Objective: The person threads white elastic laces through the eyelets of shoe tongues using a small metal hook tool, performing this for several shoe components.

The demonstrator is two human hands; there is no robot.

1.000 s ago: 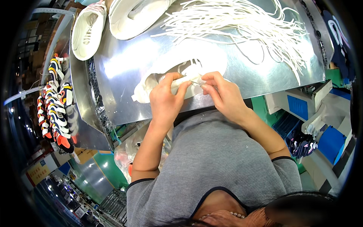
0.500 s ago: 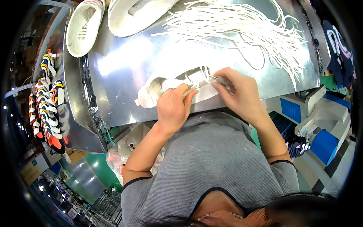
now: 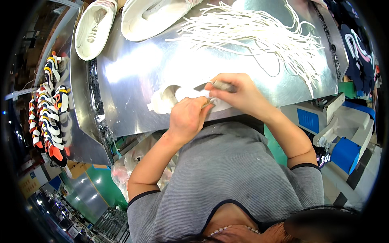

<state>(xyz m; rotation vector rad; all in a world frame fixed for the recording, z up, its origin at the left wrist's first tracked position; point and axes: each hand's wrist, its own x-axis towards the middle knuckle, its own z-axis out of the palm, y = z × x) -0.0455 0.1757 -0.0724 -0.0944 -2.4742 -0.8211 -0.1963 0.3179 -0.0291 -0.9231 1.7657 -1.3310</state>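
Note:
A white shoe (image 3: 163, 100) lies on its side on the metal table in front of me, its heel tab toward the left. My left hand (image 3: 188, 115) is closed on the shoe's near edge around the lace opening, thumb and forefinger pinched together. Just above and right of it, my right hand (image 3: 237, 91) grips an awl-like tool (image 3: 225, 86) by its thick grey-brown handle. The tool's tip is hard to make out against the bright shoe. Both hands cover much of the shoe's front part and its laces.
A pile of loose white shoelaces (image 3: 259, 34) spreads over the back right of the shiny metal table (image 3: 133, 93). Two more white shoes, one laced (image 3: 95, 30) and one larger-looking (image 3: 152, 18), stand at the back left. Colourful shoe uppers (image 3: 50, 117) hang in a stack beyond the left edge.
My right hand has turned and moved left over the shoe, bringing the tool's handle into view. My left hand stays nearly in place on the shoe.

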